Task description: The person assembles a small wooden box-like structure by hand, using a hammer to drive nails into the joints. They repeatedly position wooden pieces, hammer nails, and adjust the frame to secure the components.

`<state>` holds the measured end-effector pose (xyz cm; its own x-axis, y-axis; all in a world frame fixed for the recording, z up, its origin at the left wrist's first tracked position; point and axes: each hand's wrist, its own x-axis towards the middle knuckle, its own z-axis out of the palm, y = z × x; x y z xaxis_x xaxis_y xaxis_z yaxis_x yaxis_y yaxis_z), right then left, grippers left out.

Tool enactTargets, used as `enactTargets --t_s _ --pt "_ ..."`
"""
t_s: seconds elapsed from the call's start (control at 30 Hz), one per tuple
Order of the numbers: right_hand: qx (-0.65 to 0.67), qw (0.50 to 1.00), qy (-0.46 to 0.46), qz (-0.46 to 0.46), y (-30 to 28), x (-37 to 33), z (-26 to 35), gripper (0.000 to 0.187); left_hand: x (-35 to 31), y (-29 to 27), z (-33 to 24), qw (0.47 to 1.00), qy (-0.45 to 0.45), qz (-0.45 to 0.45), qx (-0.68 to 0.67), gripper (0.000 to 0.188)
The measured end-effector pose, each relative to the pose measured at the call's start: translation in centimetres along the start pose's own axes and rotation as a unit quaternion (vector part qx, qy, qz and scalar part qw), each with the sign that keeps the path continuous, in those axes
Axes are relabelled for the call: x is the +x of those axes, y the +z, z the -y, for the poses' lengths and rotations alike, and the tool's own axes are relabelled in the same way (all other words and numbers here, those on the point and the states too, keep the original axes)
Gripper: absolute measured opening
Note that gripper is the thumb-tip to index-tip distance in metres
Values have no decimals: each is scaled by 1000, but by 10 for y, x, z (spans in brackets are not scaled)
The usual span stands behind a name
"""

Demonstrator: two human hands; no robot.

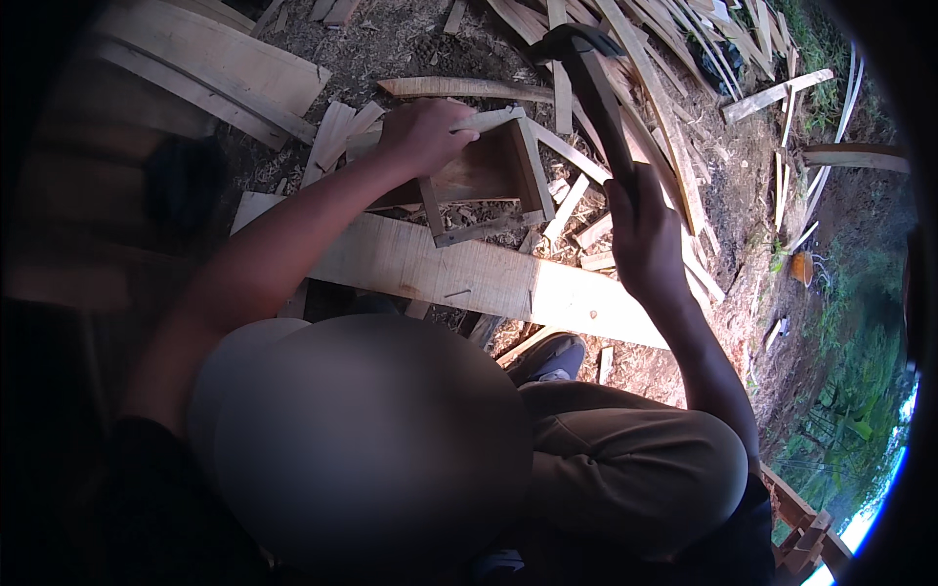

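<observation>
My right hand [647,239] is closed round the handle of a claw hammer [608,112], which is raised with its head pointing away from me. Ahead and to the left, my left hand [422,135] grips the upper edge of a small open wooden box [532,166]. Its fingertips are partly hidden, so whether they also pinch a nail cannot be made out. The box is tilted at the far side of a pale plank [410,264] that lies across in front of me. On the plank's surface is a nail [457,293].
Wide boards [215,68] lie stacked at the far left. Long thin strips of wood [664,127] are heaped at the far right. Offcuts and shavings litter the soil. My shoe [552,359] is just below the plank, and a blurred grey round shape [371,439] fills the lower middle.
</observation>
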<state>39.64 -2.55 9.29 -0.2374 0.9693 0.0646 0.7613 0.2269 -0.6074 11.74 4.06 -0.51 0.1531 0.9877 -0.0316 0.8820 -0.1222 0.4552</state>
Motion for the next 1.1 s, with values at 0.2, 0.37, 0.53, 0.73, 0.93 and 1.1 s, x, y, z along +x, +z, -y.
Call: enactTargets --t_s 0.2,0.37,0.53,0.73,0.93,1.1 --pt "45 995 51 -74 -28 22 -9 21 -9 2 -5 1000 -15 -5 1 35" --pt "128 977 167 -29 -28 15 -31 20 -28 6 -13 995 -49 -21 -86 20" --pt "210 950 229 6 -20 -1 -44 21 -46 9 -10 993 -6 -28 -112 18" --pt "222 942 247 41 -4 -14 -55 25 -49 11 -10 991 -3 -26 -132 15" --pt "256 928 261 78 7 -19 -51 24 -45 21 -13 989 -1 -52 -137 11" --pt "259 923 273 80 9 -22 -46 23 -47 25 -19 989 62 -111 -75 16"
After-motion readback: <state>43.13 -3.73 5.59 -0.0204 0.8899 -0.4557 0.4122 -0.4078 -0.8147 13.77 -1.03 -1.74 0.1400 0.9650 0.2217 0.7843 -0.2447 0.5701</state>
